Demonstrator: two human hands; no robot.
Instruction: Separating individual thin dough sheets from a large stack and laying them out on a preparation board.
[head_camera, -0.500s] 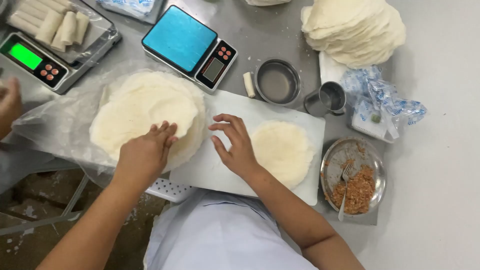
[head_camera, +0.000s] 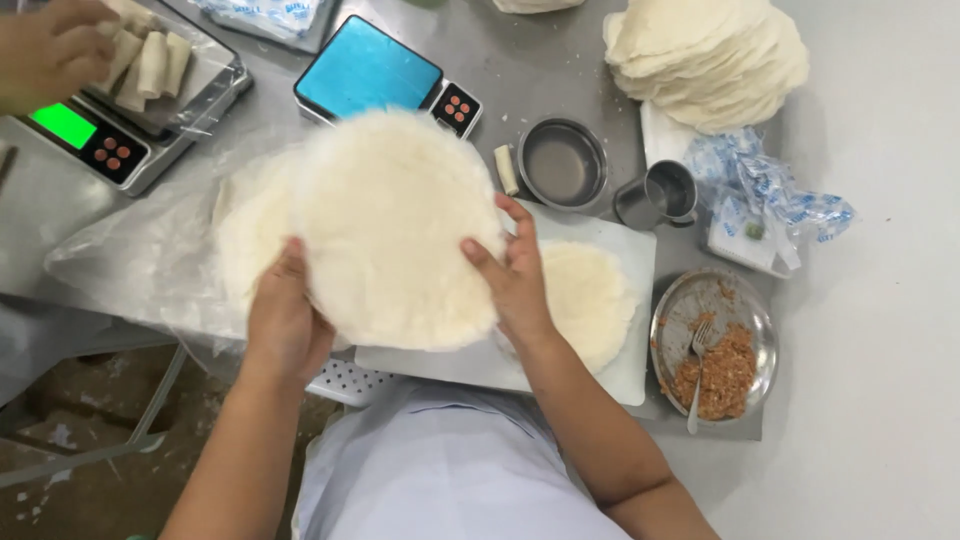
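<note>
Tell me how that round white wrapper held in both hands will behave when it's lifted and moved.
The wrapper looks thin and probably floppy: the left hand and right hand support opposite edges. Likely very light, being one sheet off the stack. Probably tears easily, given how thin it appears.

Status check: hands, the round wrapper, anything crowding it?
Left hand and right hand grip the wrapper by its edges, lifted. Wrapper stack underneath. Another wrapper on the board.
</note>
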